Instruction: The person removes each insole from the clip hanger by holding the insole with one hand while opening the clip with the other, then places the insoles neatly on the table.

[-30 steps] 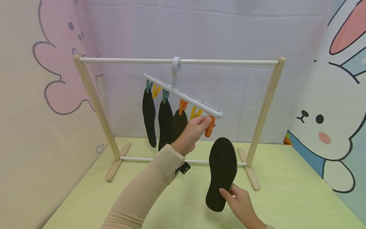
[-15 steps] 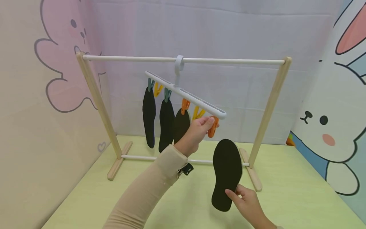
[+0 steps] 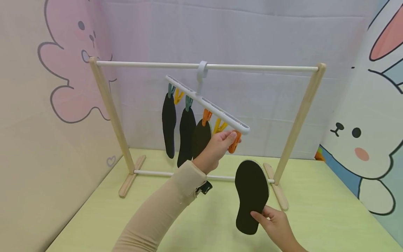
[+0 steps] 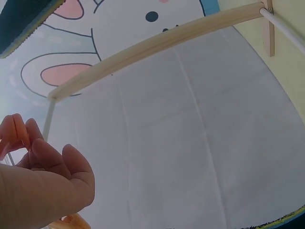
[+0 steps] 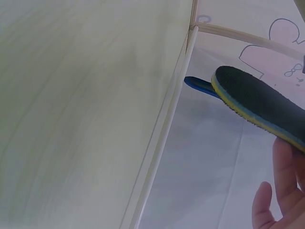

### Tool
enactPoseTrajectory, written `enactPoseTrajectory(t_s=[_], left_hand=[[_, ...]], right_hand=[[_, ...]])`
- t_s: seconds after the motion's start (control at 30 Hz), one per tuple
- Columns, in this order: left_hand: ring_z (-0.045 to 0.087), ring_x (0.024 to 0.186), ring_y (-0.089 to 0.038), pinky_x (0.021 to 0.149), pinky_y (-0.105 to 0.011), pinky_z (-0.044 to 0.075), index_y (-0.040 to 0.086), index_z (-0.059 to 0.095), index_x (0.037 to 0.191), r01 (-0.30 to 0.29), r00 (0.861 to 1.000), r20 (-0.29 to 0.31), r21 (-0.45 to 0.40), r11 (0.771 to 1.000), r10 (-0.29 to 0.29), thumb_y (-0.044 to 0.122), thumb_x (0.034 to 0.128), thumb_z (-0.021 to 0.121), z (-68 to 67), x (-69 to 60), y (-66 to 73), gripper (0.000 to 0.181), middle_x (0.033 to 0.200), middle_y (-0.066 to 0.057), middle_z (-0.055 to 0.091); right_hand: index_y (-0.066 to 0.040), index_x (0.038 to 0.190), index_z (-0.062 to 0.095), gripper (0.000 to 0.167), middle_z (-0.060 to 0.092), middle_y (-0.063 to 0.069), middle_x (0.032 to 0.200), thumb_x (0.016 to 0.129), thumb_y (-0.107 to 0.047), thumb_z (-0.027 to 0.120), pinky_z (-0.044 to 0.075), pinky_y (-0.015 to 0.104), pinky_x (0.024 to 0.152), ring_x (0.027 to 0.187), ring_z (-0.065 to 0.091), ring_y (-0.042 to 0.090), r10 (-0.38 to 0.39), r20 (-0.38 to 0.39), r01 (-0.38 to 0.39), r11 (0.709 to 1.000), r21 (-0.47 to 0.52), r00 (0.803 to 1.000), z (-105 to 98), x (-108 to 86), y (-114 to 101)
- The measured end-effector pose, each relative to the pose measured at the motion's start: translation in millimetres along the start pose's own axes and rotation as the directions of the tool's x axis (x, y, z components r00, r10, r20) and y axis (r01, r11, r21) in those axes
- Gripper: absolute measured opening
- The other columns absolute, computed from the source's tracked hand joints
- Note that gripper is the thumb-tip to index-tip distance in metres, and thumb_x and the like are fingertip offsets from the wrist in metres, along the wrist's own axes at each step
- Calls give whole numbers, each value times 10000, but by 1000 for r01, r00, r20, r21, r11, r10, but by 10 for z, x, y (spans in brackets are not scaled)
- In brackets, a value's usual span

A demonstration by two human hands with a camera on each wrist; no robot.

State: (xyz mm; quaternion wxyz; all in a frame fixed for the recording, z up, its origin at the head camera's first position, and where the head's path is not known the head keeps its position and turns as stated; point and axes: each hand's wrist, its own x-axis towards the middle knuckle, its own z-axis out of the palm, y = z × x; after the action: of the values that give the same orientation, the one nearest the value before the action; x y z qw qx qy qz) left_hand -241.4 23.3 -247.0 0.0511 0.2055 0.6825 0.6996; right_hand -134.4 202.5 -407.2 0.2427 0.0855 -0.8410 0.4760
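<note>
In the head view my left hand (image 3: 215,148) pinches an orange clothespin (image 3: 234,143) at the near end of a white clip hanger (image 3: 207,104). My right hand (image 3: 275,224) grips a black insole (image 3: 252,192) near its narrower lower end, thumb on the dark face. The insole stands nearly upright below the orange clothespin, apart from it. Three dark insoles hang along the hanger, such as the farthest insole (image 3: 169,126); my left arm partly covers the nearer ones. The right wrist view shows the held insole (image 5: 262,102) with a yellow and blue edge.
The hanger hooks over the white top rod (image 3: 151,64) of a wooden rack (image 3: 299,120). Teal pegs (image 3: 189,103) and yellow pegs (image 3: 219,126) also hang from it. The rack stands on a pale yellow-green table (image 3: 315,224), before a white cloth (image 3: 252,35).
The rack's top and the hanger have shifted slightly right over the last half second. The insole in my right hand has dropped a little and leans more. Both hands keep their holds.
</note>
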Motion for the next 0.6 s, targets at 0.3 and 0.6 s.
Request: enactPoseTrajectory(t_s=[0.3,0.6], left_hand=[[542,826,-115,720,-228,393,-34,513,1110,-17,998,-57,-108,994,11,103,1016,466,49,22,-2,172,903,-56,608],[474,762,-127,715,-238,388,-80,571,1022,-42,999,-35,-64,997,40,124,1013,481,29,18,-26,223,881,-73,613]], right_hand=[[-107,669,655,188,563,-186,578,716,46,752,322,231,430,525,398,-5,-39,-28,38,999,-22,999,-70,-36,21],[-140,637,623,238,540,-185,568,719,39,756,309,217,429,534,409,-1,-57,-58,55,998,-39,997,-138,-40,53]])
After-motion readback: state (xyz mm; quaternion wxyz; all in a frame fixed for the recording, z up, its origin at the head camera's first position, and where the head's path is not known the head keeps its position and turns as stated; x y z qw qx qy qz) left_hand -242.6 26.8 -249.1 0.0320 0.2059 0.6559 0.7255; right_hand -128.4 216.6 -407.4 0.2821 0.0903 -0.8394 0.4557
